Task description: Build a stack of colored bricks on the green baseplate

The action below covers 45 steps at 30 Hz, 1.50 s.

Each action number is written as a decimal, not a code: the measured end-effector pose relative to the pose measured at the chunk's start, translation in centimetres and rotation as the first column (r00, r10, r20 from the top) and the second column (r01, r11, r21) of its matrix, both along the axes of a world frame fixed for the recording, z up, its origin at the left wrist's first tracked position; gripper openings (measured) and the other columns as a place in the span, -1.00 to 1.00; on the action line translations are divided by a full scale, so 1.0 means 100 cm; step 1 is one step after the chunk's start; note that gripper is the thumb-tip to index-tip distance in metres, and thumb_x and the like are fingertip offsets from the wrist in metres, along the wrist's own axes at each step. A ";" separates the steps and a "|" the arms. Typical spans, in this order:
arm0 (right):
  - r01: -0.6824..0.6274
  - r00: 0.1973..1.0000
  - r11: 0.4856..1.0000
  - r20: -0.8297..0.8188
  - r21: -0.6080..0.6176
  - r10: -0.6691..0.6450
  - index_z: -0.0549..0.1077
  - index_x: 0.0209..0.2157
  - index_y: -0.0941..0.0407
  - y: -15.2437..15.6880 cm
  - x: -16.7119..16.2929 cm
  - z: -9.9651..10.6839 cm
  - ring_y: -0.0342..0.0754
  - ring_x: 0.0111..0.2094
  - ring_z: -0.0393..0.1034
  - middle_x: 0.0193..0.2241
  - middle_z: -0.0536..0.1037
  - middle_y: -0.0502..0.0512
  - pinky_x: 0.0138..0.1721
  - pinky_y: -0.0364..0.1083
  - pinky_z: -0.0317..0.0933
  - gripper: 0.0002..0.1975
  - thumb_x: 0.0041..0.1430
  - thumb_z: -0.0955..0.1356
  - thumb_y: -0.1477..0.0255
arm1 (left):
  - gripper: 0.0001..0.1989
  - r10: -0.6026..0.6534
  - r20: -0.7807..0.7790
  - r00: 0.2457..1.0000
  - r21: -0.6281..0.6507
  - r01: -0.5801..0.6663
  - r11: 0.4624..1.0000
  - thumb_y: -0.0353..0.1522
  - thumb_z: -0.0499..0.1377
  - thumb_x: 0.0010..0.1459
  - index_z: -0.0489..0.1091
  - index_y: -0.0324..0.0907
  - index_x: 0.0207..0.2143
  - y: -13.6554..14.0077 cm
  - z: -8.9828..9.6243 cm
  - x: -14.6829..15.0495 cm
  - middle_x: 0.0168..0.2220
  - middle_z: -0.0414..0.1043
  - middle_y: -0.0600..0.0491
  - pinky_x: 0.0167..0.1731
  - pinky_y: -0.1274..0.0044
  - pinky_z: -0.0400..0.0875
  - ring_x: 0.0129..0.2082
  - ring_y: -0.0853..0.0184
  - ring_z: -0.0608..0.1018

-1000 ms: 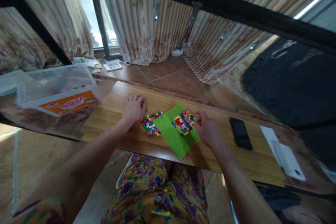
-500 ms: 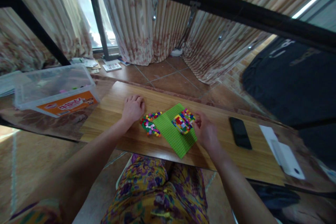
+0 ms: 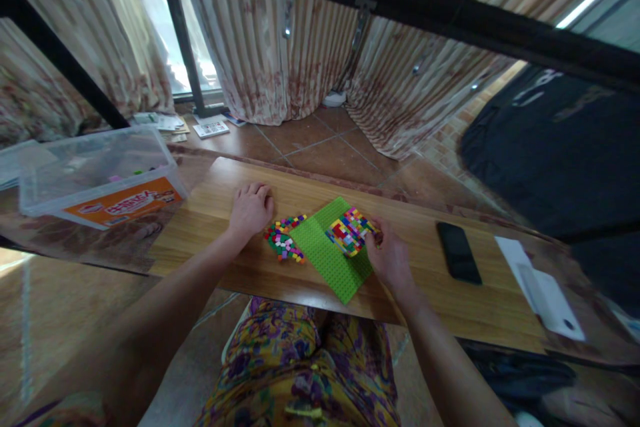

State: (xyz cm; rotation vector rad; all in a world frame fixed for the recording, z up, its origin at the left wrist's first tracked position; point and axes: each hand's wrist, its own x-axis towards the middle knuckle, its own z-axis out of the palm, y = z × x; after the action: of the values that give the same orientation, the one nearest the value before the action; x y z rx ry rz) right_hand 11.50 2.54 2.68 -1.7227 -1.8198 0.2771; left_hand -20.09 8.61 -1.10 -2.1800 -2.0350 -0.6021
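Wooden table (image 3: 190, 220) carries a green baseplate (image 3: 327, 263), its far-right edge bearing the brick build (image 3: 344, 233), where the right hand (image 3: 390, 253), fingertips nearly closed, hold unclear, should work lightly, the left hand (image 3: 251, 208) resting loosely curled, contents hidden.

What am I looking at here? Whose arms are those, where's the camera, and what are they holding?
There's no robot here: those are a person's own bare hands. The camera is worn on the person's head, looking forward and down, so the arms reach out from the bottom of the picture.

On the wooden table are a green studded plate with a colourful brick build on it, a pile of loose bricks and a black phone.

The left hand rests beside the loose bricks. The right hand has its fingertips at the build's edge; I can't tell whether they pinch a tiny brick.
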 end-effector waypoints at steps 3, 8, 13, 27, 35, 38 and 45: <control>0.018 0.992 0.999 -0.124 -0.043 -0.023 0.42 -0.01 0.19 0.000 0.000 -0.002 0.02 -0.33 0.46 -0.19 0.58 0.25 -0.22 0.02 0.34 -0.59 0.16 0.26 0.31 | -0.70 0.002 0.004 1.000 -0.006 -0.002 1.000 -0.32 -0.01 0.24 0.41 -0.19 -0.07 0.000 0.001 0.000 0.02 0.43 -0.10 -0.01 0.25 0.24 0.01 0.06 0.41; -0.031 0.944 0.995 -0.331 -0.095 -0.002 0.45 -0.05 0.17 0.001 0.007 -0.008 -0.01 -0.35 0.45 -0.23 0.59 0.21 -0.25 -0.01 0.33 -0.59 0.15 0.30 0.22 | -0.70 -0.003 0.009 1.000 -0.010 0.004 1.000 -0.32 -0.01 0.25 0.40 -0.17 -0.06 -0.001 0.002 0.000 0.03 0.42 -0.09 0.00 0.25 0.24 0.02 0.06 0.40; -0.065 0.858 0.991 -0.514 -0.115 -0.003 0.47 -0.10 0.14 -0.001 0.010 -0.012 -0.03 -0.31 0.44 -0.23 0.59 0.16 -0.23 -0.03 0.33 -0.59 0.09 0.35 0.18 | -0.69 -0.004 0.012 1.000 -0.005 0.004 1.000 -0.32 -0.02 0.25 0.40 -0.18 -0.05 -0.001 0.001 0.000 0.03 0.42 -0.09 0.01 0.26 0.23 0.02 0.06 0.40; -0.003 0.604 0.969 -0.773 -0.246 -0.195 0.51 -0.27 0.16 0.007 0.001 -0.006 -0.18 -0.50 0.29 -0.42 0.54 0.01 -0.44 -0.16 0.19 -0.65 -0.17 0.41 0.32 | -0.68 0.003 0.036 0.999 -0.043 -0.001 0.999 -0.32 -0.01 0.23 0.39 -0.17 -0.03 -0.001 0.004 0.001 0.04 0.41 -0.11 0.03 0.24 0.22 0.04 0.05 0.38; 0.024 0.611 0.962 -0.757 -0.273 -0.231 0.50 -0.28 0.16 0.009 -0.004 -0.004 -0.13 -0.45 0.36 -0.41 0.55 0.03 -0.42 -0.13 0.24 -0.61 -0.22 0.42 0.29 | -0.69 0.000 0.025 1.000 -0.039 0.001 0.999 -0.32 -0.03 0.24 0.40 -0.17 -0.06 -0.001 0.003 0.001 0.05 0.40 -0.11 0.01 0.24 0.22 0.03 0.05 0.39; 0.002 0.640 0.962 -0.739 -0.272 -0.210 0.49 -0.27 0.16 0.010 -0.001 -0.008 -0.11 -0.43 0.38 -0.38 0.56 0.06 -0.40 -0.11 0.26 -0.59 -0.19 0.42 0.23 | -0.69 0.005 0.024 1.000 -0.029 -0.005 1.000 -0.32 -0.02 0.24 0.40 -0.18 -0.06 -0.001 0.002 0.001 0.04 0.41 -0.11 0.02 0.24 0.22 0.03 0.05 0.39; 0.173 0.933 0.984 -0.312 -0.047 -0.179 0.47 -0.09 0.19 0.000 0.003 -0.001 -0.04 -0.45 0.35 -0.39 0.52 0.13 -0.39 -0.03 0.26 -0.57 0.07 0.33 0.21 | -0.69 0.015 0.038 0.999 -0.029 -0.014 0.999 -0.32 -0.02 0.24 0.40 -0.16 -0.05 -0.002 0.001 0.001 0.04 0.42 -0.09 0.03 0.25 0.21 0.04 0.07 0.38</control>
State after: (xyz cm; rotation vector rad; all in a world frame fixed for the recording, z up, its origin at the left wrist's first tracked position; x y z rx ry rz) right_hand 11.84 2.53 2.59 -1.7287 -1.4274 0.4673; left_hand -19.99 8.44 -1.04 -2.1843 -2.0886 -0.6213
